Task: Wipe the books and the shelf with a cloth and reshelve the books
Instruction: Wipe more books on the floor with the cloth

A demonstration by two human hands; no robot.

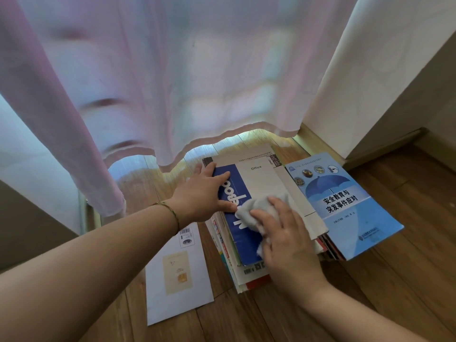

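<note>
A stack of books lies on the wooden floor (370, 280). Its top book is a blue and white one marked "Office" (256, 183). My left hand (204, 193) holds that book at its left edge, thumb on the cover and fingers round the side. My right hand (288, 240) presses a white cloth (259, 211) flat on the cover. To the right a light blue book with an umbrella picture (345, 206) tops a second pile. A thin white book (176, 275) lies flat on the floor at the left.
A sheer pink-white curtain (172, 82) hangs just behind the books, its hem almost reaching them. A white wall (370, 70) and dark skirting board (385, 144) stand at the right. Grey furniture (29, 218) shows at the left edge.
</note>
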